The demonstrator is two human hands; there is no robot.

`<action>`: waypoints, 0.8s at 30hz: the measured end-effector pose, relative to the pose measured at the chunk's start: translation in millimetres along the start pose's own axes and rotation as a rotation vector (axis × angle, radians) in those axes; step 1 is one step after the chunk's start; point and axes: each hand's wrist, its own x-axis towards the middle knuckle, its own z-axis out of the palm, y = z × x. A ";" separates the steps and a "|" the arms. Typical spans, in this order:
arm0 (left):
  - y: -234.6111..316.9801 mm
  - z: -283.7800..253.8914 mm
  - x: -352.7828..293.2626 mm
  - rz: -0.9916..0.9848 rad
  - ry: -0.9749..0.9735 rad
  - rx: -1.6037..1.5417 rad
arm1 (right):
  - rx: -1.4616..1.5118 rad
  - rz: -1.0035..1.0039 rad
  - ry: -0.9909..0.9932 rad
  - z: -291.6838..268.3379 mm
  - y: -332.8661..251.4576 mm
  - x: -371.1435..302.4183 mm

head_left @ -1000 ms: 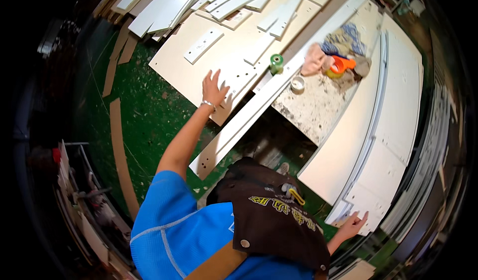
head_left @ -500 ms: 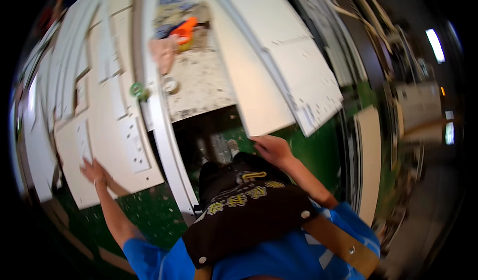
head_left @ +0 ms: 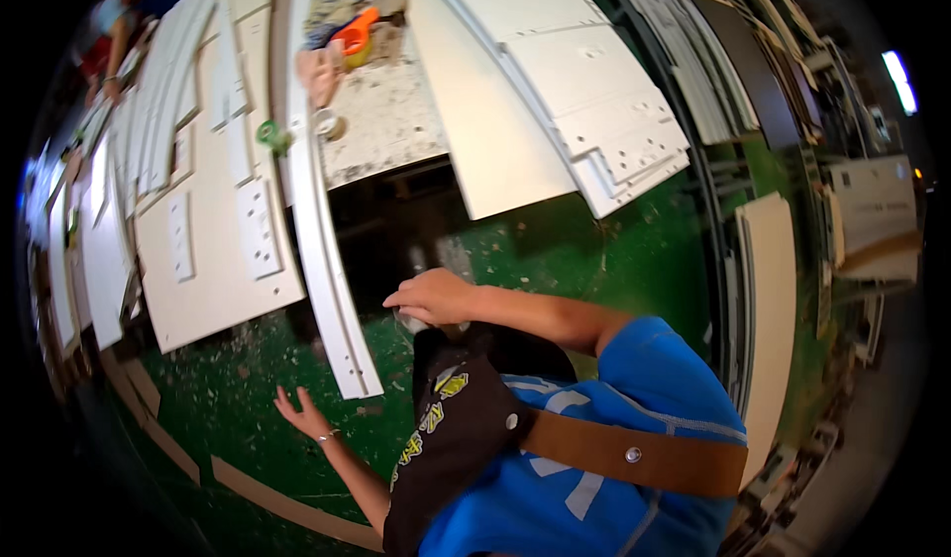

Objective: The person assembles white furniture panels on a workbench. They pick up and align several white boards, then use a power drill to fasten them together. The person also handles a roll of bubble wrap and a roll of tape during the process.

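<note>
My left hand (head_left: 302, 414) hangs above the green floor with its fingers spread and nothing in it. It is left of the lower end of a long white board (head_left: 327, 290), apart from it. In front of my body, my right hand (head_left: 433, 297) has its fingers stretched out toward that board without touching it. I see nothing held in it. Left of the long board lies a large pale panel (head_left: 218, 304), with two small drilled white boards (head_left: 260, 230) on it. A cream panel (head_left: 485, 151) and stacked white drilled panels (head_left: 624, 131) lie to the right.
On a speckled worktop (head_left: 381, 131) are an orange tape dispenser (head_left: 359, 37), a pinkish glove-like item (head_left: 319, 77) and a white roll (head_left: 329, 123). Green tape (head_left: 270, 136) sits left of the long board. Panels (head_left: 763, 309) stand at right. Another person (head_left: 114, 32) is far left.
My left hand has left the pale panel and moved right, over the floor. My right hand has come off the cream panel's corner and moved left. My body has turned left.
</note>
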 end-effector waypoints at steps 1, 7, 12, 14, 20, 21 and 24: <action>2.6 -10.4 -19.1 -0.064 0.002 -0.016 | 0.019 -0.023 0.004 7.8 -12.2 3.2; -102.3 -77.5 -70.9 -0.150 0.074 -0.319 | 0.152 -0.110 -0.025 108.5 -90.1 23.5; -179.0 -126.0 -85.7 -0.078 0.157 -0.202 | 0.222 -0.053 -0.191 237.6 -171.3 44.5; -181.7 -160.4 -91.8 -0.226 0.158 -0.292 | 0.202 -0.114 -0.324 291.2 -207.2 59.8; -312.4 -231.0 -150.9 -0.462 0.231 -0.469 | 0.136 -0.450 -0.596 391.9 -330.2 101.4; -328.7 -239.2 -148.4 -0.514 0.247 -0.483 | 0.117 -0.470 -0.619 405.0 -338.2 109.5; -367.5 -259.5 -118.4 -0.542 0.333 -0.541 | 0.072 -0.470 -0.646 445.1 -344.3 134.6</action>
